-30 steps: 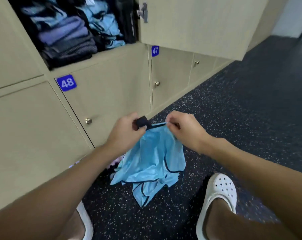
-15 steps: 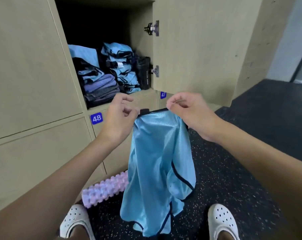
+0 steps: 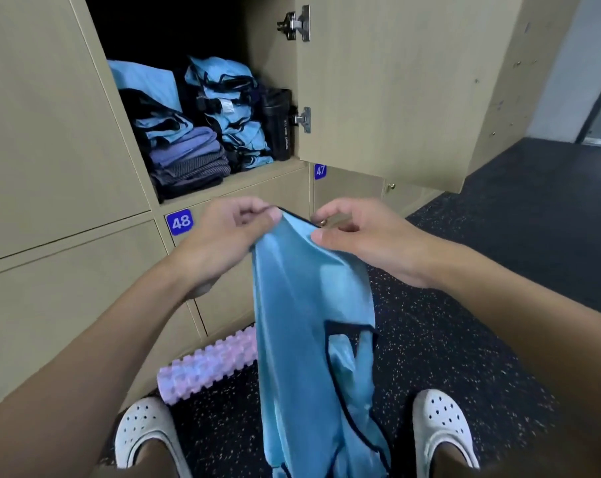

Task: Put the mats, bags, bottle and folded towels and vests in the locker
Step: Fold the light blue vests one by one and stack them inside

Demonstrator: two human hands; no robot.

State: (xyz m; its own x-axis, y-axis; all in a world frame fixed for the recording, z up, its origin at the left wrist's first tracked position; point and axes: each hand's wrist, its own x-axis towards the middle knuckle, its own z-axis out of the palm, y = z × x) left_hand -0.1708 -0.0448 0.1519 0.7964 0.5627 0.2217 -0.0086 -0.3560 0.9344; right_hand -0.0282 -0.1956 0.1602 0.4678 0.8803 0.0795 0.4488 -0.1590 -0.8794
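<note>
A light blue vest (image 3: 306, 322) with dark trim hangs unfolded in front of me, below the open locker (image 3: 195, 198). My left hand (image 3: 230, 232) pinches its top edge on the left. My right hand (image 3: 364, 236) pinches the same edge on the right. Inside the locker lie folded purple and grey towels (image 3: 188, 160), a stack of folded blue vests (image 3: 233, 112), more blue cloth (image 3: 147, 84) at the left, and a black bottle (image 3: 278, 124) standing at the right wall.
The locker door (image 3: 395, 84) stands open to the right. Closed lockers 48 (image 3: 180, 222) and 47 (image 3: 320, 171) are below. A pink ridged foam roller (image 3: 209, 363) lies on the dark speckled floor by my white shoes (image 3: 143, 432).
I have lifted the vest from near the floor up to just below the locker opening, and it now hangs full length. My view has tilted up toward the locker.
</note>
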